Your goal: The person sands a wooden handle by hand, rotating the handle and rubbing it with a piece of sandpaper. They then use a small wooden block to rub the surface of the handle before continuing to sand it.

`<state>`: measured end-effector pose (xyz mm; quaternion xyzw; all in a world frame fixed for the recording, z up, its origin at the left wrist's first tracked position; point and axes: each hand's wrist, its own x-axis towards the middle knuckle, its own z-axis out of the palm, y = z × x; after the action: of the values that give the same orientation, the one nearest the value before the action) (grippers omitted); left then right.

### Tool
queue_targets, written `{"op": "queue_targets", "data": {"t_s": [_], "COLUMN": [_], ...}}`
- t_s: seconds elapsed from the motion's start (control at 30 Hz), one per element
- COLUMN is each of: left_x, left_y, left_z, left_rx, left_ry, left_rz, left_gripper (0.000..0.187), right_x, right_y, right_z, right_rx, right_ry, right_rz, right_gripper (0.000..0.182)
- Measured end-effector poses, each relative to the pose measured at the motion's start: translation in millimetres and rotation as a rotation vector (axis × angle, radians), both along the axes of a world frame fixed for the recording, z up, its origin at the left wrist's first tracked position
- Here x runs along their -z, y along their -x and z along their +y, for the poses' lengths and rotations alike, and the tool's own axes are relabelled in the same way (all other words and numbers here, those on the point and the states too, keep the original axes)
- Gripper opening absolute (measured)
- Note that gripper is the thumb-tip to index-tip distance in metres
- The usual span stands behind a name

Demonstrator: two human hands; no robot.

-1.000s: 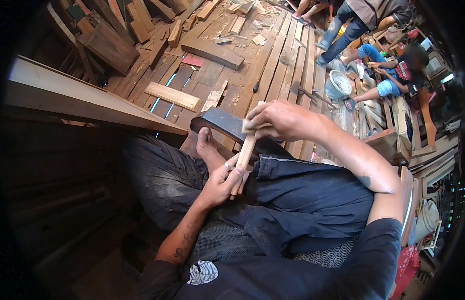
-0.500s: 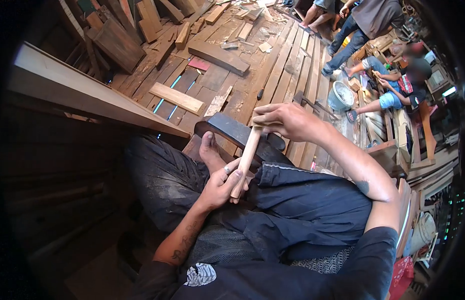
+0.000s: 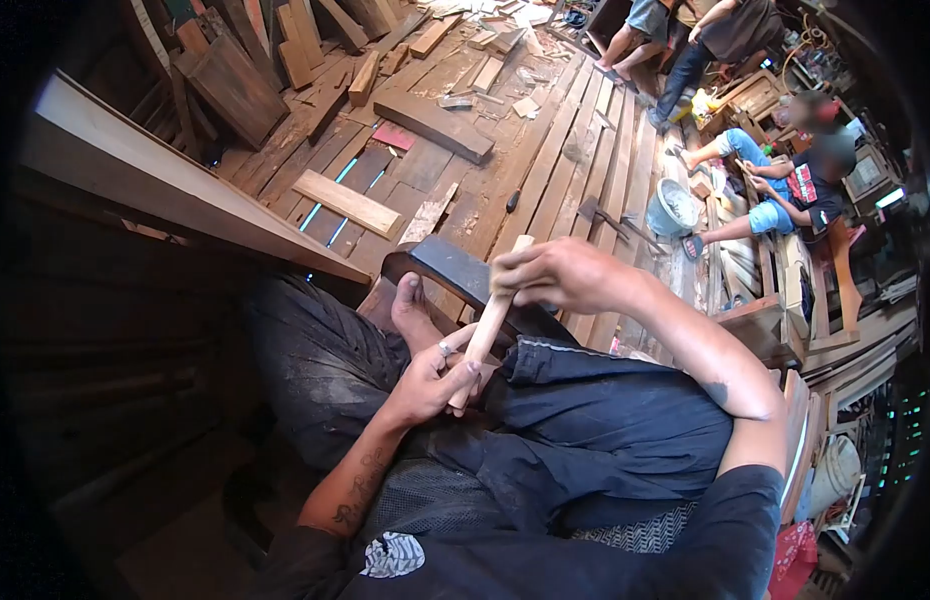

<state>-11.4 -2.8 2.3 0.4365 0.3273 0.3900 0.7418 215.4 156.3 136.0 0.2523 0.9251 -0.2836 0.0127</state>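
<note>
A pale, slim wooden stick (image 3: 485,335) slants across my lap, its upper end pointing away from me. My left hand (image 3: 435,380) grips its lower end, with the thumb along the top and a ring on one finger. Around the upper part close the fingers of my right hand (image 3: 560,275), slightly blurred. A small tan piece (image 3: 499,278), like folded sandpaper, shows between those fingertips and the wood. The stick's far tip sticks out past the right hand. Just beyond are a dark, smooth block (image 3: 450,268) and my bare foot (image 3: 413,312).
A wooden beam (image 3: 205,190) runs along the left. Loose boards (image 3: 347,203) and a thick plank (image 3: 435,125) lie on the slatted floor. A hammer-like tool (image 3: 620,226) lies near a bucket (image 3: 675,207). A seated person (image 3: 785,185) and others are at the right.
My right hand has slid down the stick toward my left hand, so the tip now shows beyond it. The view has shifted slightly; a standing person at the back has moved.
</note>
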Motion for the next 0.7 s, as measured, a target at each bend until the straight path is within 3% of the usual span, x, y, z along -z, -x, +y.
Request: {"op": "queue_targets", "data": {"t_s": [0.1,0.2,0.3,0.4,0.5,0.6,0.7], "left_x": [-1,-3,-9,-5,-1,7,9], "left_y": [-8,-4,-4,-5,-6,-7,-11], "left_z": [-5,-2,-1,-1,-2,-1,-1], "left_rx": [-0.044,0.029,0.039,0.082,0.068,0.063,0.064], "left_ry": [-0.005,0.002,0.023,0.031,0.021,0.011,-0.007], "left_rz": [0.014,-0.028,-0.018,0.008,-0.039,-0.076,-0.08], "left_gripper": [0.065,0.066,0.065,0.064,0.065,0.067,0.069], "right_x": [7,7,4,2,15,14,19], "right_y": [10,-2,-21,-13,-5,-9,-23], "right_z": [-4,11,18,13,6,17,21], "right_rx": [-0.137,-0.017,0.205,0.036,-0.105,-0.001,0.161], "right_ry": [0.152,0.197,-0.023,-0.024,0.148,0.121,-0.131], "right_rz": [0.002,0.051,0.031,-0.03,0.03,0.021,0.141], "right_gripper": [0.031,0.032,0.033,0.036,0.032,0.032,0.036]}}
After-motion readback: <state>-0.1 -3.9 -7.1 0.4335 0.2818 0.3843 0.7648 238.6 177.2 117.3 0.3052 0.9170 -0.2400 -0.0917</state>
